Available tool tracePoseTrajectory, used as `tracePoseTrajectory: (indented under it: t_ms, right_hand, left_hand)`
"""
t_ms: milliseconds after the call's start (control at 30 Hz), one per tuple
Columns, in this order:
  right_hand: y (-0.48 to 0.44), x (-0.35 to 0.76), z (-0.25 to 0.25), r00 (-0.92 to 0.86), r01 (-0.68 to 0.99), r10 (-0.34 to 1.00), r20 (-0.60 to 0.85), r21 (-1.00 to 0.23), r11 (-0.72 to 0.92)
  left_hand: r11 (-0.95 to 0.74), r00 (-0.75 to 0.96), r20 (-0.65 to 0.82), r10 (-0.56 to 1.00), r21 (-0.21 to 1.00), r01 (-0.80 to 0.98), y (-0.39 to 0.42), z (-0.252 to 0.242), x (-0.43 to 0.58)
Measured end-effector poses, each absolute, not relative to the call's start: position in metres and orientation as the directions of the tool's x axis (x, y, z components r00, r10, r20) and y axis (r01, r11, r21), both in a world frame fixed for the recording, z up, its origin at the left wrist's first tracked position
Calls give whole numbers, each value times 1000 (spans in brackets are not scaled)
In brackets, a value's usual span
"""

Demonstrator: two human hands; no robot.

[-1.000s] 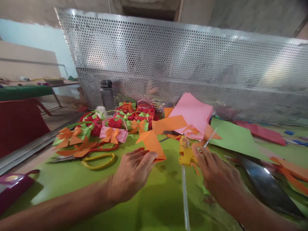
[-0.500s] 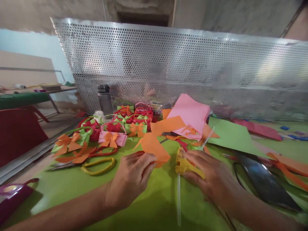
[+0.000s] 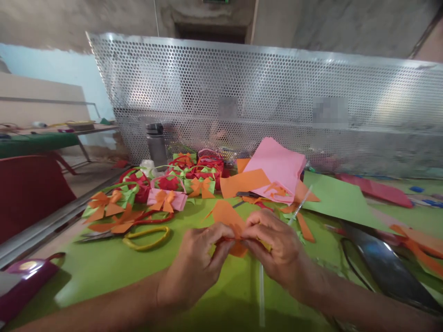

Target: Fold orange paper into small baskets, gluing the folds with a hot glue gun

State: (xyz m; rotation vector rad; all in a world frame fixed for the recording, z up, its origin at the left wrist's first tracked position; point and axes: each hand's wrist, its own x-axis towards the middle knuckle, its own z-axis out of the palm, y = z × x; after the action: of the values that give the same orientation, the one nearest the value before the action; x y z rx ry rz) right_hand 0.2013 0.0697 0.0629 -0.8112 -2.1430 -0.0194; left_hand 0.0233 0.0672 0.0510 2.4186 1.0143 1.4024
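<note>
A folded piece of orange paper (image 3: 225, 216) is pinched between both hands above the green tabletop. My left hand (image 3: 195, 263) grips its lower left edge with thumb and forefinger. Opposite it, my right hand (image 3: 278, 246) holds the paper's right edge with its fingertips, and the two sets of fingertips nearly meet. Behind my right hand the yellow glue gun is mostly hidden; its clear glue stick (image 3: 262, 297) sticks out toward me. To the left lie scissors (image 3: 147, 239) with yellow and red handles.
Several small paper bags (image 3: 202, 184) with bows stand at the back left, by a grey bottle (image 3: 157, 145). Pink sheets (image 3: 275, 161) and a green sheet (image 3: 346, 198) lie behind. A dark phone (image 3: 387, 263) rests right; a perforated metal panel (image 3: 270, 83) closes the back.
My right hand has let go of the yellow glue gun and moved left to the orange paper. My left hand keeps its hold on the paper. The camera view has shifted slightly.
</note>
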Motion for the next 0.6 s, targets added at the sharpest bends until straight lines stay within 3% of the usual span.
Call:
tracePoseTrajectory:
  t_ms: [200,600]
  right_hand:
    - [73,203,59,-479,540,504,718,-211,815]
    - [65,204,60,-546,558,510,665,-166,813]
  left_hand:
    - [-655,349,554,756,630,417,67,52,25]
    - [-654,427,499,754,638,407,66,51,27]
